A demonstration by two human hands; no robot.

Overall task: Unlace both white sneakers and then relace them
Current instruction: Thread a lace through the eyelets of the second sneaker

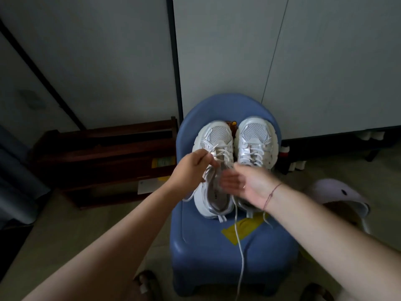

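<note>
Left hand [191, 168] fingers pinching the left white mesh sneaker's [213, 168] thin white lace [208, 154]; right hand [245, 184] spread, blurred. Best drawn straight through each eyelet.

Right hand [243, 183] motion-blurred over right sneaker's [256, 144] hidden heel, grip unclear.

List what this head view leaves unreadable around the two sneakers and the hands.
- Right hand: motion-blurred fingers; grip unreadable.
- Right sneaker: heel and upper eyelets hidden behind that hand and wrist.
- Left sneaker: upper eyelets covered by the left hand, which pinches a lace.
- Loose lace: its end runs off the bottom edge.
- Brown item between the toes: mostly hidden.
- Blue chair: legs cut off.
</note>
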